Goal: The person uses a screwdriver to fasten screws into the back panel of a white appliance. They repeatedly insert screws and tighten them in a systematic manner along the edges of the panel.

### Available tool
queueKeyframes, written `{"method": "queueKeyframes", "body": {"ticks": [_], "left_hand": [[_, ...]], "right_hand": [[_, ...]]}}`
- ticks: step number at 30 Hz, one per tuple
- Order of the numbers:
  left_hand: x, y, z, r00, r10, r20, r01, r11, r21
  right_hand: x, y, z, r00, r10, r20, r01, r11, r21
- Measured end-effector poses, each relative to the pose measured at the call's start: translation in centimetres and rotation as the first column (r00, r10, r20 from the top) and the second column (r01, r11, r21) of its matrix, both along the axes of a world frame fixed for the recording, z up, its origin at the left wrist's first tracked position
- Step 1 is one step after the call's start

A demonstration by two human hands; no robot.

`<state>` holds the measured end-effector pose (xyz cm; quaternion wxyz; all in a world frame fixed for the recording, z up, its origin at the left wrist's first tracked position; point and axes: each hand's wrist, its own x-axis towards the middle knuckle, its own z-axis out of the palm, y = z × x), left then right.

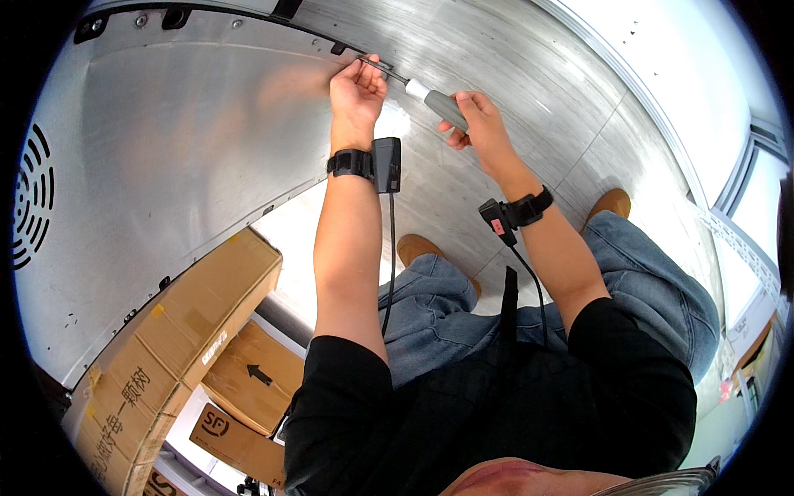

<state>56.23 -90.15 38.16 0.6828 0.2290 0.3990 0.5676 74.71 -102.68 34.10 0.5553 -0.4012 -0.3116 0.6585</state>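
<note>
A screwdriver with a grey handle and white collar is gripped by my right hand. Its thin shaft slants up and left to the edge of a large silver metal panel. At the tip end, my left hand has its palm turned up and its fingers curled together beside the shaft. Whatever those fingers pinch is too small to make out. Screws and black clips line the panel's upper edge.
A long cardboard box leans along the panel's lower side, with smaller cartons beside it. Black wristbands with cabled boxes sit on both wrists. Grey wood-look floor runs to a white frame on the right.
</note>
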Motion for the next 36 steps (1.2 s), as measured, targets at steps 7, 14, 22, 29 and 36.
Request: {"method": "queueKeyframes", "body": {"ticks": [7,14,22,29,36], "left_hand": [[0.6,-0.4,0.1,1.0,0.026,0.008,-0.025,0.999,-0.044],[1.6,-1.3,0.1,0.999,0.048,-0.019,-0.049,0.995,-0.081],[2.1,-1.3,0.5,0.997,0.071,-0.004,-0.071,0.988,-0.136],[2.1,-1.1,0.7,0.998,0.059,-0.016,-0.06,0.99,-0.126],[2.0,-1.2,0.6,0.995,0.09,-0.033,-0.093,0.991,-0.098]], "right_hand": [[-1.0,0.2,-2.0,0.967,-0.166,0.191,0.155,0.985,0.076],[-0.3,-0.7,-1.6,0.99,-0.133,0.046,0.133,0.991,0.006],[0.2,-0.6,-2.2,0.958,-0.087,0.274,0.066,0.994,0.086],[0.9,-1.1,-0.9,0.987,-0.042,0.152,0.033,0.997,0.063],[1.9,-0.3,-1.7,0.98,0.002,0.2,-0.025,0.993,0.112]]}}
